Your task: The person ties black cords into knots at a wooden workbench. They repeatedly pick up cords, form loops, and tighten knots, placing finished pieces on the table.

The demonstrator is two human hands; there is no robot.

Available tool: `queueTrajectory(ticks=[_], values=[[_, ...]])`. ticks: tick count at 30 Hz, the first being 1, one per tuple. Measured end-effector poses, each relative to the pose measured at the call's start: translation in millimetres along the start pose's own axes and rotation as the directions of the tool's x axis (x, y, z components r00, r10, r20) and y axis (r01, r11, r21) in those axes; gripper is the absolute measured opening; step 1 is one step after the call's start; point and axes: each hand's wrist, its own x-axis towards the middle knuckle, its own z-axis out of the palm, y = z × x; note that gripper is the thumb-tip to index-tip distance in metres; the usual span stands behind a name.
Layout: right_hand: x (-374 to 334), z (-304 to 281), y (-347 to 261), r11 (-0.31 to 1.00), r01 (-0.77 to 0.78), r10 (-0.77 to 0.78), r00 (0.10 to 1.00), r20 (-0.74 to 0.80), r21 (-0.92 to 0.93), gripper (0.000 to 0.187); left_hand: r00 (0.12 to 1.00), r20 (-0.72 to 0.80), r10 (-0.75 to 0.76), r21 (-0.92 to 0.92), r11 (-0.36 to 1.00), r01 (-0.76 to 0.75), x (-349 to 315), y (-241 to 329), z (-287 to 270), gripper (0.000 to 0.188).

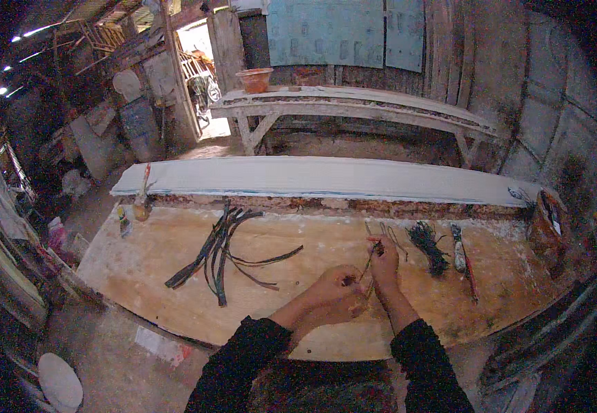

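Note:
Over the front middle of a wooden work table (264, 323), my two hands are close together. My left hand (336, 292) is closed, its fingers pinching a thin strand (366, 266). Just right of it and a little farther off, my right hand (384, 260) is closed around the same strand's upper part. Whether the strand is wire or cord I cannot tell. Several thin bent strands (396, 237) lie beyond my right hand. A bundle of dark strands (428, 248) rests to its right. Left of my hands, long dark flat strips (221, 251) lie crossed in a loose pile.
A long white slab (312, 177) runs along the table's far edge. A brush (145, 182) stands upright at the far left. On the right lie a pale-handled tool (458, 249) and a red stick (471, 275), near a brown bag (548, 230). Behind, a bench (353, 109) carries an orange bowl (255, 81).

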Motion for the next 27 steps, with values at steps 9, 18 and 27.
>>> queueTrajectory(ticks=[9,18,27], values=[[-2.0,-6.2,-30.9,0.995,-0.093,0.095,0.994,-0.059,0.029,0.012,0.892,-0.235,0.386,0.644,0.749,-0.154,2.0,23.1,-19.6,0.010],[-10.1,-12.5,-52.0,0.991,-0.118,0.095,0.951,0.293,0.062,0.011,0.780,-0.610,0.140,0.143,0.988,-0.065,28.6,-36.7,-64.0,0.010],[-36.8,-9.8,-85.4,0.754,-0.591,0.168,0.595,0.786,0.287,0.028,0.715,-0.691,0.107,0.171,0.985,0.019,31.6,-29.0,-77.3,0.011]])
